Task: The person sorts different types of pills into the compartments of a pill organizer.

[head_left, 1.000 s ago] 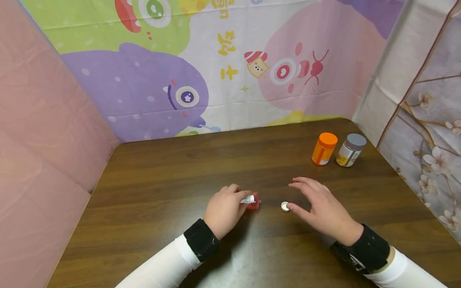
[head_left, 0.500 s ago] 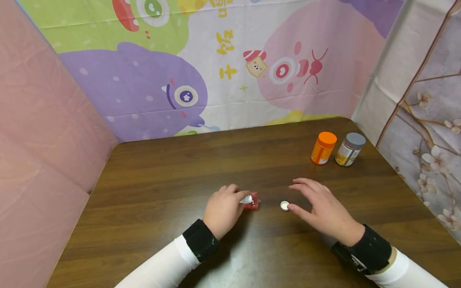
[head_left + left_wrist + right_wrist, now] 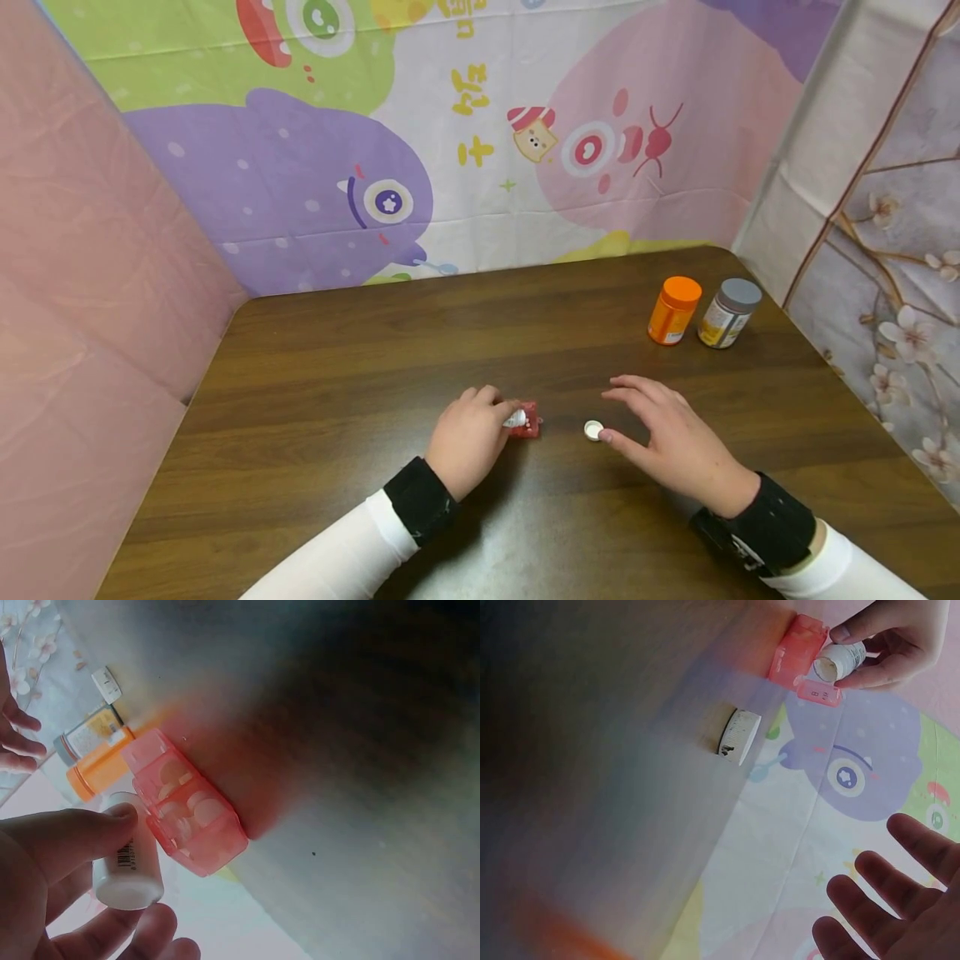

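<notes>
In the head view my left hand [image 3: 467, 442] grips a small white pill bottle [image 3: 129, 874] between thumb and fingers. The uncapped bottle is tipped, its mouth toward a translucent red pill box [image 3: 217, 851] on the table. Several pale round tablets [image 3: 208, 811] lie inside the box's compartments. One lid flap [image 3: 819, 693] of the box stands out to the side in the right wrist view. My right hand [image 3: 678, 442] holds nothing, its fingers spread. Near its thumb tip lies a white cap [image 3: 593, 430], hollow side up; whether the thumb touches it I cannot tell.
An orange jar [image 3: 673, 311] and a grey-lidded jar [image 3: 729, 313] stand side by side at the table's back right. The brown wooden table [image 3: 360, 358] meets a cartoon-printed cloth [image 3: 480, 217] along its back edge. Pink cloth [image 3: 97, 292] hangs on the left.
The left hand has stayed over the pill box, with only a slight shift of the bottle. White spots show more clearly in the box than one second ago. The right hand has barely moved.
</notes>
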`<state>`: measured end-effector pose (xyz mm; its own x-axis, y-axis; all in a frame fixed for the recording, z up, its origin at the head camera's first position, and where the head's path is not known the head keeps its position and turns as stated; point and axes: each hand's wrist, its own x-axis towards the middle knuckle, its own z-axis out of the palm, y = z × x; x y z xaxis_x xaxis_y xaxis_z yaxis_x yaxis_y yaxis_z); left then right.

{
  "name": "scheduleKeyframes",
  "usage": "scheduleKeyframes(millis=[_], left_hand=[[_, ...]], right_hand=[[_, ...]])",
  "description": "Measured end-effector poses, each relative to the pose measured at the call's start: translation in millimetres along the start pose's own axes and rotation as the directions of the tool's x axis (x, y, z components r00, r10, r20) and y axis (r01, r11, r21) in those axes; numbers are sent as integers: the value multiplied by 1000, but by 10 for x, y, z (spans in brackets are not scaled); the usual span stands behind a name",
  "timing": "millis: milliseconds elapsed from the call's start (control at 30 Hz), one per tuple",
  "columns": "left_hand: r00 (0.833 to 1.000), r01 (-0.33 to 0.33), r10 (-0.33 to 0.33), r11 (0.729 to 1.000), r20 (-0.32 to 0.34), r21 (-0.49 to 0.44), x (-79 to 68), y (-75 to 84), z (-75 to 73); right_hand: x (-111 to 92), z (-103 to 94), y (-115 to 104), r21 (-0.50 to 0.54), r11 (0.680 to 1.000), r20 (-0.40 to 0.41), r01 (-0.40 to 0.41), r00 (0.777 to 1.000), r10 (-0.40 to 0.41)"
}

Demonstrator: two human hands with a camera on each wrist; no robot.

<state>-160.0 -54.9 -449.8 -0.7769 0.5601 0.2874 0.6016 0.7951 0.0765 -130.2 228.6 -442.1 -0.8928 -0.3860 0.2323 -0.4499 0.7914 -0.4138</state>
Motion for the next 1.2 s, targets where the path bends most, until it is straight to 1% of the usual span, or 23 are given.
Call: scheduleKeyframes(millis=[267,533,700,900,967,1033,1133,1200], left_hand=[[1000,-13,13,1000,2,-1,0,1,-10],[1000,-6,6,1000,-7,-23,-3,1,10],[999,30,-31,999,-20,-45,-17,-17,-1],[993,94,-99,993,-58,-77,-69,-53,-53],[989,126,-133,986,-62,-106,-99,-46,-75],[984,160,-171,974,-54,-157,-137,-23,-101],[978,197,-208,949,-18,-245,-203,42,-140],[977,205,-211,933,12,-297,-248,95,-163]], right_hand=[[-17,10,0,-4,1000,-7,3,1000,-3],[-20,16,12,7,1000,-6,7,1000,-7],[-21,19,21,17,1000,8,7,1000,-7],[-11,38,10,24,1000,18,6,1000,-7],[-7,46,9,23,1000,19,6,1000,-6],[0,56,7,17,1000,23,4,1000,-5],[14,74,0,2,1000,41,-5,999,5],[29,87,-3,-14,1000,56,-8,998,9]])
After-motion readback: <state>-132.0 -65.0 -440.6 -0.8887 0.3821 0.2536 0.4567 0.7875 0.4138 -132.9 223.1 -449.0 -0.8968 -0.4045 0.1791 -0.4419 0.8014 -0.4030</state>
